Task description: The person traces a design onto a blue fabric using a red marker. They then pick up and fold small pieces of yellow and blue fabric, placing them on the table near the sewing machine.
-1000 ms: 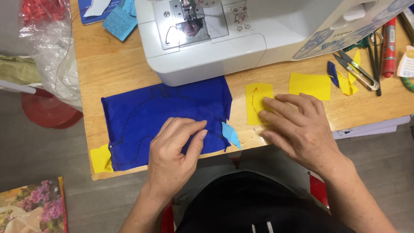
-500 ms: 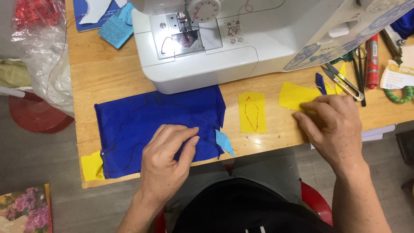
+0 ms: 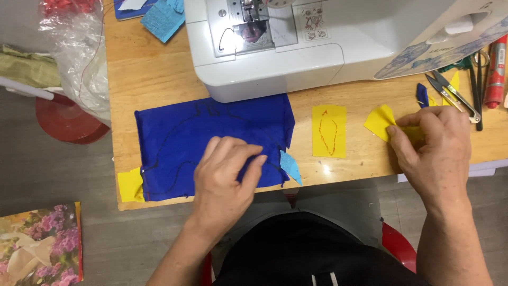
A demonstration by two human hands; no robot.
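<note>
The right hand point(image 3: 434, 153) is pinching the yellow patch point(image 3: 382, 122) at the desk's point(image 3: 159, 85) three o'clock; lifting it flat is advisable; the left hand point(image 3: 225, 177), fingers flat, is pressing the blue cloth point(image 3: 174, 137).

Blue cloth point(image 3: 211, 132), yellow patch point(image 3: 381, 123).

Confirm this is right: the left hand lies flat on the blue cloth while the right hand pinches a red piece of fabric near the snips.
One thing is off: the fabric piece under the right hand is yellow, not red, as the head view shows. The left hand does lie flat on the blue cloth, and the snips are close by.
</note>
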